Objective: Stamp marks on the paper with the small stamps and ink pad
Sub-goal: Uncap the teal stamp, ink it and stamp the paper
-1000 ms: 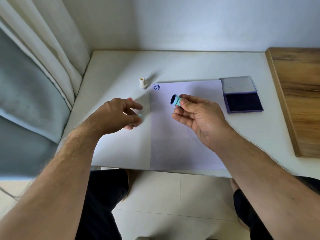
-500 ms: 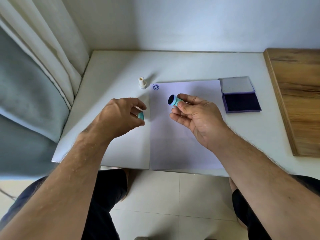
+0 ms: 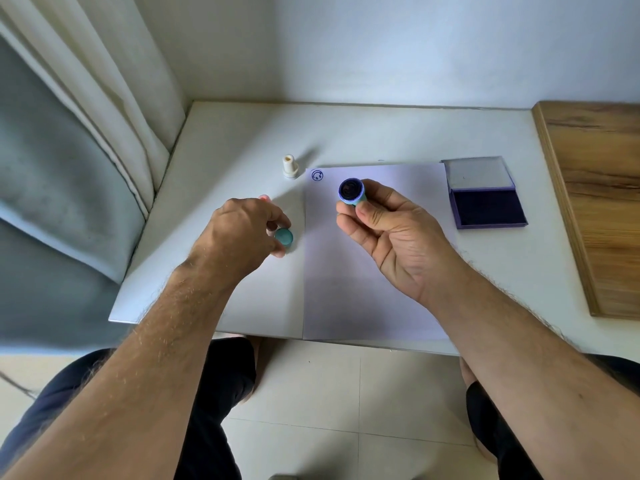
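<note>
Flanking the paper (image 3: 374, 271): right grip (image 3: 388, 233) pinches stamp (image 3: 351, 192), left grip (image 3: 242, 233) pinches cap (image 3: 284, 237).

two stamps: a teal stamp (image 3: 351, 192), a white stamp (image 3: 290, 167); one teal cap (image 3: 284, 236); one ink pad (image 3: 486, 199); one paper (image 3: 374, 289); one stamped mark (image 3: 317, 175).

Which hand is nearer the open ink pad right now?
Right. The right hand, holding a teal stamp, is just left of the ink pad; the left hand is beyond the paper's far side.

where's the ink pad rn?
Head view: the open ink pad lies on the white table, touching the paper's far-right corner, beyond the right hand.
</note>
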